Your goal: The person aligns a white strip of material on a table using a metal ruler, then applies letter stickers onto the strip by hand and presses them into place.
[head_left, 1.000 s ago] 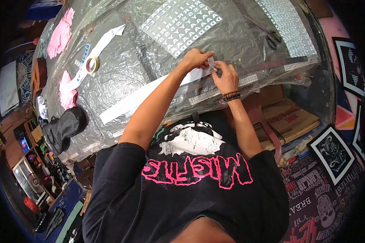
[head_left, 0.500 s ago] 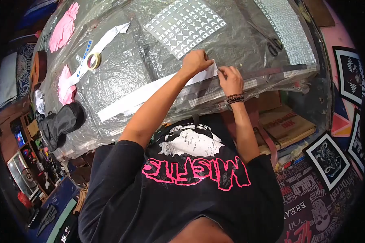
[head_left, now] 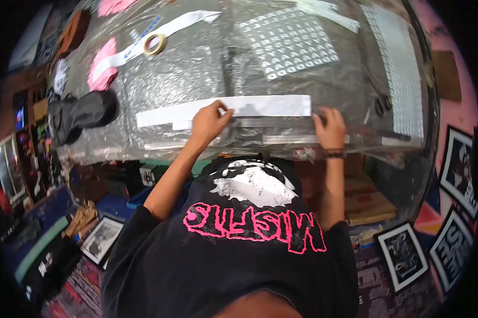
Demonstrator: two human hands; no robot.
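Observation:
A long white fabric strip (head_left: 281,105) lies across the plastic-covered table in front of me. A dark, narrow ruler-like bar (head_left: 273,122) runs along its near edge. My left hand (head_left: 211,123) is over the strip's middle, with thumb and fingers curled in and closed on its near edge. Just beyond the strip's right end is my right hand (head_left: 330,129), thumb and fingers apart, holding nothing. It is slightly blurred and does not touch the strip. A second white piece (head_left: 182,125) shows partly under the strip's left half.
A letter sheet (head_left: 289,45) lies farther back, with scissors (head_left: 381,103) and a patterned clear sheet (head_left: 400,79) to the right. At left are a tape roll (head_left: 155,44) on white cloth, pink cloth (head_left: 104,63) and a black bag (head_left: 82,114).
My left hand has moved left along the strip, away from its right end. My right hand has let go of that end and moved slightly right. The strip now lies straighter; the camera view has turned.

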